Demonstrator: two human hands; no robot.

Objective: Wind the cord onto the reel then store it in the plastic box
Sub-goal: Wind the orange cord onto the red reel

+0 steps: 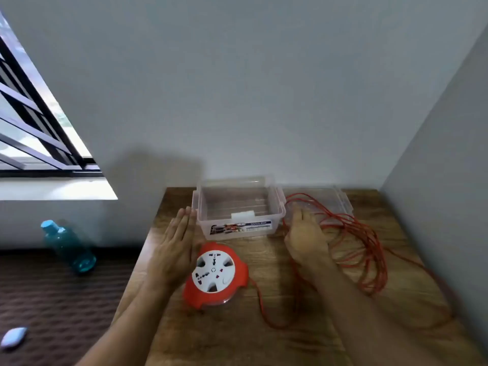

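Both hands hover flat and empty: the left grip (177,241) sits just left of the reel (216,277) on the counter (237,339), while the right grip (306,239) is nearer the loose cord (369,249) heaped to its right.

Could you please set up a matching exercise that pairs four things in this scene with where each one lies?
Things:
1. reel
2. cord
3. plastic box
4. bottle

Places:
A. on the floor left of the table
B. loose heap at the table's right side
C. at the table's back, open and empty
D. front of the table, beside the left hand

Pairs: 1-D, 2-B, 3-C, 4-A
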